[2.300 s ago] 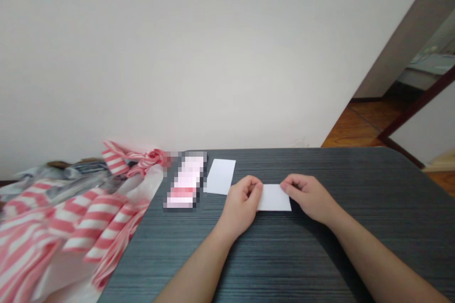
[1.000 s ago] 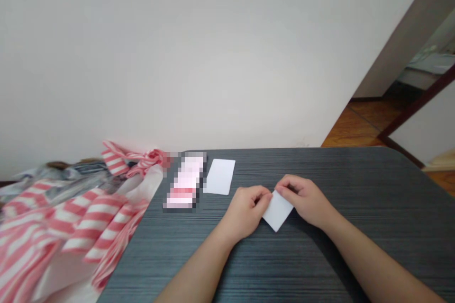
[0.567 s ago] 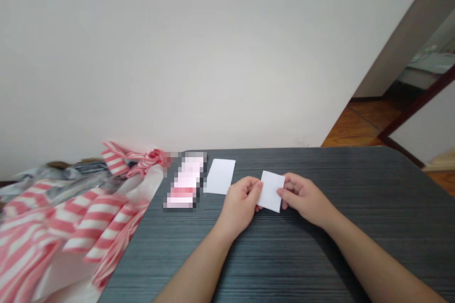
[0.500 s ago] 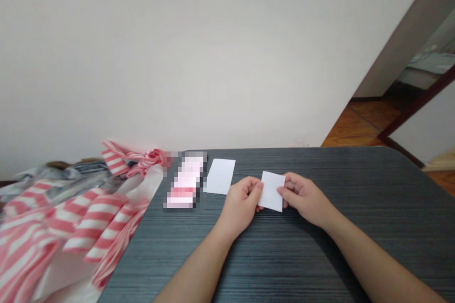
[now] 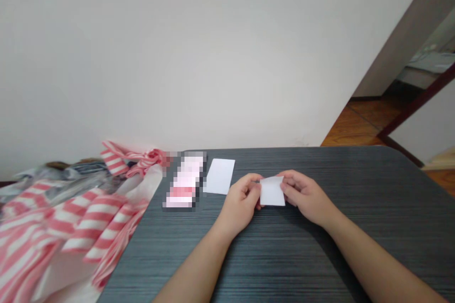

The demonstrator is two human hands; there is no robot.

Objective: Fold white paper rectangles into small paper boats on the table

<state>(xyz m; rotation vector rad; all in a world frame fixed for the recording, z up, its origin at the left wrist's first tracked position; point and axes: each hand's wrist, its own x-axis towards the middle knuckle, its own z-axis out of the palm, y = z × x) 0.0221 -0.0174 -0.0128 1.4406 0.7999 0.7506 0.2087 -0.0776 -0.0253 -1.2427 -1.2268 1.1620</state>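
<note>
A small white piece of paper [image 5: 273, 193] is held between both hands above the dark table. My left hand [image 5: 242, 199] pinches its left edge between thumb and fingers. On the opposite side, my right hand [image 5: 304, 196] grips the upper right edge, its thumb in front and its other fingers behind. The paper's top part bends slightly. A second white sheet [image 5: 219, 176] lies flat on the table, just left of my left hand. Fingers behind the held paper are partly hidden.
Left of the flat sheet lies a pixelated, phone-shaped object [image 5: 185, 180]. The dark wood-grain table [image 5: 270, 265] meets a pale wall [image 5: 227, 57] at its far edge. Red-and-white striped cloth [image 5: 85, 220] is heaped at the left. Wooden floor [image 5: 366, 118] shows at the right.
The held paper has tilted and turned; it now looks shorter, with its top bending. My right hand's fingers have moved up along its edge. The flat sheet has stayed put.
</note>
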